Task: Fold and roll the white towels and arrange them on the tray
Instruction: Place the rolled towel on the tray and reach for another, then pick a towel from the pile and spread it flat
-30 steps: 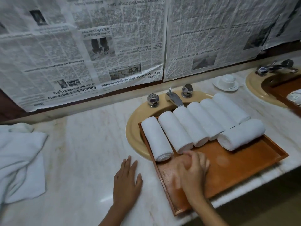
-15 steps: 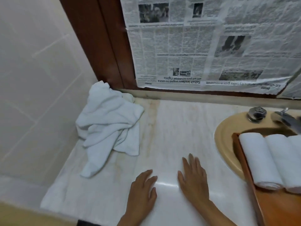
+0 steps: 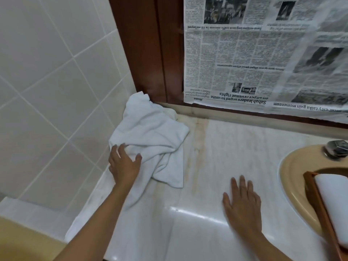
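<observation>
Left hand (image 3: 124,164) rests, fingers spread, on the crumpled towel (image 3: 150,132), right hand (image 3: 243,206) flat on the countertop (image 3: 235,147), neither gripping; towel judged soft, limp, light, best pinched at a corner.

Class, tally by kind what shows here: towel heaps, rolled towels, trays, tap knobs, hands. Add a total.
Crumpled towel heap: 1
Rolled towel: 1
Tray: 1
Tap knob: 1
Hands: 2, left hand and right hand
Total: 6
</observation>
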Demonstrator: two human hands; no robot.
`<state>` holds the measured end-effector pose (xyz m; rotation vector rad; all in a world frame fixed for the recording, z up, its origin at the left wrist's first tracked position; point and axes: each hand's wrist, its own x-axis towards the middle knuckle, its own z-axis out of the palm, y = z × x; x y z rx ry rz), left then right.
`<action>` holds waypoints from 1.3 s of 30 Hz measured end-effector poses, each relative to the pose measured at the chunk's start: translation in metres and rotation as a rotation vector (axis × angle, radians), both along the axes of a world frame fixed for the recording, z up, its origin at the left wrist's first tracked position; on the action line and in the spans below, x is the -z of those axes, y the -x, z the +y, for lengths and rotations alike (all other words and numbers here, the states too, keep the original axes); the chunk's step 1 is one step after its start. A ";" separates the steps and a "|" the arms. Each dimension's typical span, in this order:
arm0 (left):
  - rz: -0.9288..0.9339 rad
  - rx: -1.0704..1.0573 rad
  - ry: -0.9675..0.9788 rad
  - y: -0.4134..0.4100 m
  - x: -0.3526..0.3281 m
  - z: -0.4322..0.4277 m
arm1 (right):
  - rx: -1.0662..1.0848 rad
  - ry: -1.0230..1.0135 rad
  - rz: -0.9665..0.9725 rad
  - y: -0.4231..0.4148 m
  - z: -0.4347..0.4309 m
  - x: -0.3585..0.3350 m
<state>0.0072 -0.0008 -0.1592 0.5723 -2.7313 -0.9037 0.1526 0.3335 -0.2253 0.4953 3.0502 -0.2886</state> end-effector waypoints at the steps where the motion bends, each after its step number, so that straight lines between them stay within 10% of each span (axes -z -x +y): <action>1: -0.098 -0.060 -0.066 0.017 -0.007 -0.002 | 0.007 0.004 -0.001 0.000 0.000 0.000; 7: -0.330 -0.017 0.027 0.060 -0.015 -0.014 | 0.020 0.008 -0.006 0.001 0.000 0.000; 17: 0.112 0.004 0.185 0.049 -0.030 -0.025 | 0.019 0.030 -0.003 0.000 -0.001 -0.002; 23: 0.392 0.113 -0.123 -0.018 -0.066 0.015 | 0.017 0.048 -0.014 0.000 0.000 -0.004; 32: 0.248 0.112 -0.530 -0.124 -0.096 0.087 | -0.014 0.182 -0.003 -0.008 0.009 -0.006; 35: 0.178 0.190 -0.639 -0.130 -0.105 0.106 | 0.042 0.352 -0.020 -0.012 0.004 -0.017; 39: 0.117 0.296 -0.758 -0.126 -0.132 0.129 | 0.255 1.070 0.048 -0.003 0.008 -0.073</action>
